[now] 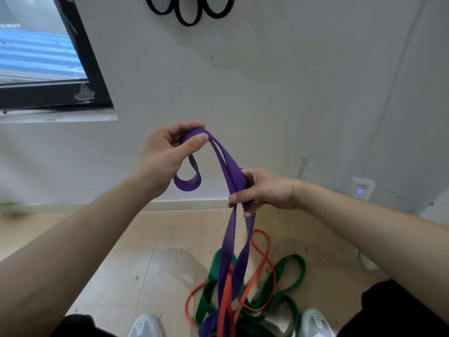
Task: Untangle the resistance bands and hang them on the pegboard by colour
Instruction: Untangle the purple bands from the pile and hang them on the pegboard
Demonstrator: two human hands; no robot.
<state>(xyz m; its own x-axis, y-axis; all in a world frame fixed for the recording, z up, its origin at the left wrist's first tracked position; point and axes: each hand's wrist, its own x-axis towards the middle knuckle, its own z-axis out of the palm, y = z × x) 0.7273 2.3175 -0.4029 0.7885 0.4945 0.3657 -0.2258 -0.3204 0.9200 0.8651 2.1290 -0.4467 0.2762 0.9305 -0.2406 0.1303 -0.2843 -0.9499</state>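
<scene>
In mid-frame our left hand (167, 154) pinches the top fold of the purple band (229, 237) between thumb and curled fingers. To the right and lower, our right hand (264, 188) grips both strands. The band trails down into the green band (291, 257) and red band (260, 231) tangled on the floor (145, 263) at lower centre. Black bands (188, 23) hang at the top edge.

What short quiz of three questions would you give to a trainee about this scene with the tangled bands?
1. True or false: the left hand and the right hand both grip the wide purple rubber band.
2. Where do the green flat rubber bands lie? A: on the wooden floor. B: on wall hooks. C: over a forearm.
3. Fill in: the thin rubber band lying across the green ones is ___.
Key: 1 true; 2 A; 3 red.
</scene>
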